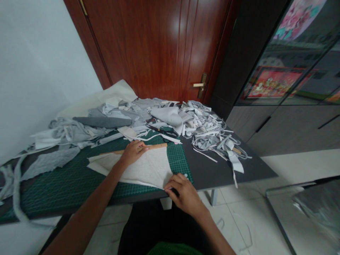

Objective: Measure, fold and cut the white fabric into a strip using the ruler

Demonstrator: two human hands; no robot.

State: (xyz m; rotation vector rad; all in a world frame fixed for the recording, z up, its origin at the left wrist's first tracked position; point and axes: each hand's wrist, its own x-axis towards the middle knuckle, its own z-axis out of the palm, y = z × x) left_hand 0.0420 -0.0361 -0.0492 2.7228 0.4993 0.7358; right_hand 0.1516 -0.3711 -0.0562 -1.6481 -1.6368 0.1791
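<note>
L hand (133, 153) is palm down, fingers spread wide, pressing on 1 wooden ruler (156, 146), not gripping it. Ruler lies at a slant across far part of 1 pale cloth piece (145, 170). R hand (183, 193) is at near corner of cloth, by desk edge, fingers curled narrow, fingertips (170, 189) on cloth; can't tell if pinching it. Cloth lies on 1 green grid cutting mat (66, 187), which sits on dark grey desk (212, 173). Just past ruler, 1 pr black-handled scissors (162, 131) lie on strips at far edge of mat, nearest to L hand but not touching it. Far side of desk: 1 big heap of grey & white fabric scraps (204, 127), many strips, too many to count. Also 1 dark grey rolled piece (102, 122), 1 long grey strip (50, 163) on mat at left, 1 beige sheet (114, 94) at back corner by wall. Beyond desk: 1 wood door (154, 46) w/ 1 brass lever handle (199, 85). At right, 1 dark cabinet w/ glass front (271, 71).
</note>
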